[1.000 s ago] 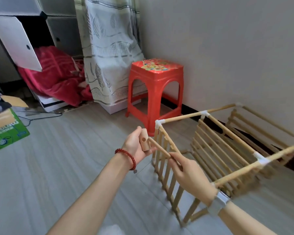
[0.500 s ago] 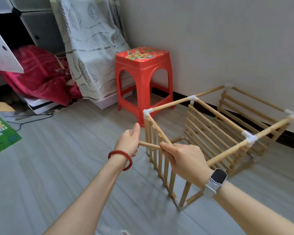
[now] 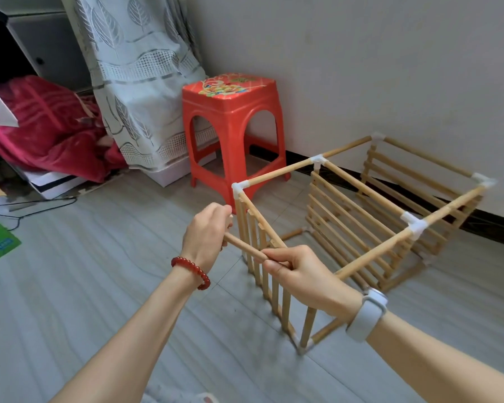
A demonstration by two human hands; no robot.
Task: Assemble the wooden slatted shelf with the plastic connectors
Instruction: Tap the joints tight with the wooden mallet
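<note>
Wooden dowel (image 3: 245,248) pinched by left hand (image 3: 205,232), right hand (image 3: 298,273), beside slatted shelf (image 3: 361,216).

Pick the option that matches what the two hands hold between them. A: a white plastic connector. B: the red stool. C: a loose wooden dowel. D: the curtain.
C: the left hand grips one end of the dowel and the right hand pinches the other, beside the shelf.

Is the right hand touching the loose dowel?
Touching. The head view shows the right hand pinching one end of the dowel; the left hand grips the other.
</note>
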